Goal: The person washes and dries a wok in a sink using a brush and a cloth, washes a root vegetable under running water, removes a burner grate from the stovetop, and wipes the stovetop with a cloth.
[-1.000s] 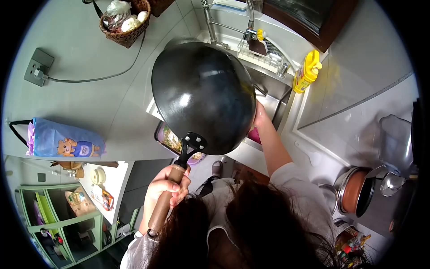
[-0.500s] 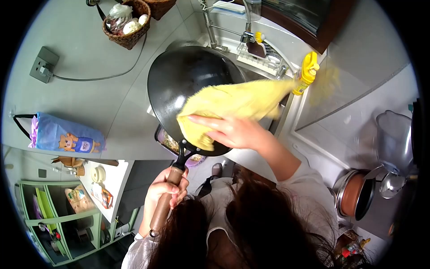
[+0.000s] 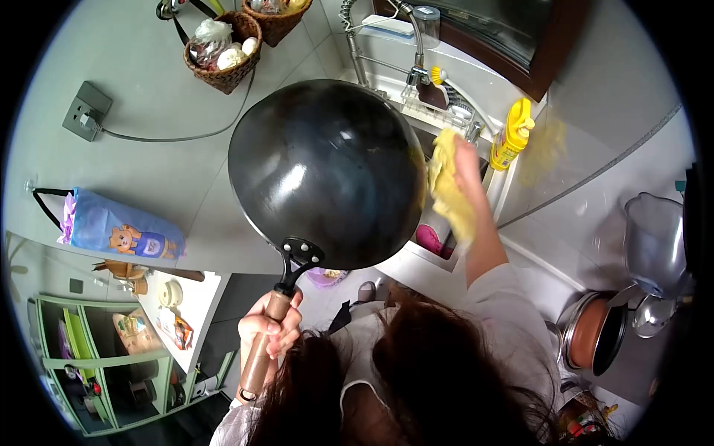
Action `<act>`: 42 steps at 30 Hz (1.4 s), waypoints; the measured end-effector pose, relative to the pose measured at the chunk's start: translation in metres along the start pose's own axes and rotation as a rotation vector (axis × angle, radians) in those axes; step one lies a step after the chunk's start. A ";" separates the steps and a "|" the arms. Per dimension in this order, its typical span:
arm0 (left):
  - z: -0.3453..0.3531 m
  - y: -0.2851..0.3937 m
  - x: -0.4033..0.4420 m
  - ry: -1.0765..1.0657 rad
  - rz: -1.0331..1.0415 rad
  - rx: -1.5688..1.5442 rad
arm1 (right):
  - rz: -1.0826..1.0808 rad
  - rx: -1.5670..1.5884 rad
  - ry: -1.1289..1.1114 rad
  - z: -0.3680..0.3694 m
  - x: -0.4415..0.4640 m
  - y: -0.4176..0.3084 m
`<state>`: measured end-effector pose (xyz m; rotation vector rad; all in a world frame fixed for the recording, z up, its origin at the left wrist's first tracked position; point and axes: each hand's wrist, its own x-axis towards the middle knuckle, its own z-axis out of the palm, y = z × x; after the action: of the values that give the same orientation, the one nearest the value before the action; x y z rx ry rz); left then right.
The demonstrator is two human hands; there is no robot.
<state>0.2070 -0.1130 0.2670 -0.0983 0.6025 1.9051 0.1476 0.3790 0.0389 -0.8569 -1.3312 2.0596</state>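
Observation:
A large black wok [image 3: 327, 171] is held up with its rounded underside facing the camera. My left hand [image 3: 271, 327] is wrapped round its brown handle [image 3: 259, 360]. Just right of the wok's rim, my right hand [image 3: 468, 171] grips a yellow cloth [image 3: 450, 186], which hangs down partly crumpled. Whether the cloth touches the rim cannot be told. Behind the wok, part of the steel sink [image 3: 487, 178] shows, with a pink item [image 3: 429, 239] at its near end.
A yellow bottle [image 3: 512, 135] stands at the sink's right edge, near the faucet [image 3: 416, 74] and a wire rack [image 3: 435, 111]. Wicker baskets [image 3: 223, 74] and a blue bag [image 3: 123, 227] hang on the left wall. Pots [image 3: 587, 331] sit at right.
The yellow cloth and my right hand have moved right, off the wok's surface to beside its rim. The wok appears larger and slightly further left. My left hand keeps its hold.

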 end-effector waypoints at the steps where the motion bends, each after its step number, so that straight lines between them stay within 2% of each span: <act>1: -0.006 -0.001 0.003 -0.032 -0.008 -0.062 | -0.061 0.156 -0.066 0.006 -0.018 -0.032; 4: -0.006 -0.004 0.010 -0.024 0.010 -0.090 | -0.204 0.471 -0.375 0.034 -0.082 -0.122; 7: -0.005 -0.005 0.021 0.006 0.008 0.051 | -0.261 0.340 -0.582 0.077 -0.167 -0.176; 8: -0.006 -0.006 0.024 -0.005 0.006 0.042 | -0.421 0.163 -0.763 0.082 -0.176 -0.169; 9: -0.005 -0.007 0.026 0.001 -0.008 0.039 | -0.506 0.217 -0.992 0.097 -0.191 -0.159; 10: -0.005 -0.007 0.028 0.007 -0.014 0.035 | -0.743 -0.293 -1.101 0.108 -0.203 -0.166; 11: -0.003 -0.008 0.029 0.011 -0.021 0.051 | -1.169 -0.585 -1.120 0.126 -0.209 -0.157; 12: -0.002 -0.008 0.027 0.021 -0.020 0.063 | -1.420 -0.810 -1.112 0.149 -0.216 -0.160; 14: 0.002 -0.011 0.025 0.015 -0.014 0.085 | -1.466 -0.954 -1.193 0.161 -0.204 -0.152; 15: 0.002 -0.013 0.024 -0.018 -0.017 0.090 | -1.515 -0.892 -1.114 0.166 -0.194 -0.155; 18: -0.007 -0.021 0.021 -0.163 -0.018 0.058 | -1.281 -0.847 -1.004 0.174 -0.139 -0.172; 19: -0.006 -0.025 0.018 -0.178 0.001 0.063 | -1.030 -0.676 -1.031 0.172 -0.109 -0.160; 20: -0.004 -0.029 0.014 -0.136 0.010 0.097 | -0.961 -0.522 -1.032 0.172 -0.068 -0.142; 22: -0.003 -0.036 0.012 -0.135 0.024 0.116 | -1.415 -0.851 -0.595 0.152 -0.008 -0.090; 23: 0.004 -0.036 0.005 -0.040 0.011 0.162 | -0.599 -0.492 -0.912 0.147 0.012 -0.068; 24: 0.006 -0.038 0.000 -0.028 0.012 0.168 | 0.147 0.006 -0.737 0.143 0.031 -0.045; 25: 0.007 -0.039 -0.004 -0.019 0.006 0.179 | 0.317 0.140 -0.530 0.135 0.028 -0.026; 27: 0.003 -0.038 -0.012 -0.028 -0.003 0.182 | 0.337 0.108 -0.340 0.103 -0.005 0.013; 32: -0.007 -0.041 -0.032 0.047 0.017 0.201 | 0.425 -0.045 -0.169 0.040 -0.121 0.079; 39: -0.025 -0.034 -0.098 0.138 0.029 0.259 | 0.579 -0.176 -0.202 0.023 -0.234 0.145; 42: -0.048 -0.045 -0.149 0.058 0.085 0.268 | 0.623 -0.205 -0.274 0.046 -0.279 0.174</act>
<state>0.2985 -0.2475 0.2598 0.0457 0.9080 1.8898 0.2787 0.0864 -0.0467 -1.2346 -1.5844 2.6180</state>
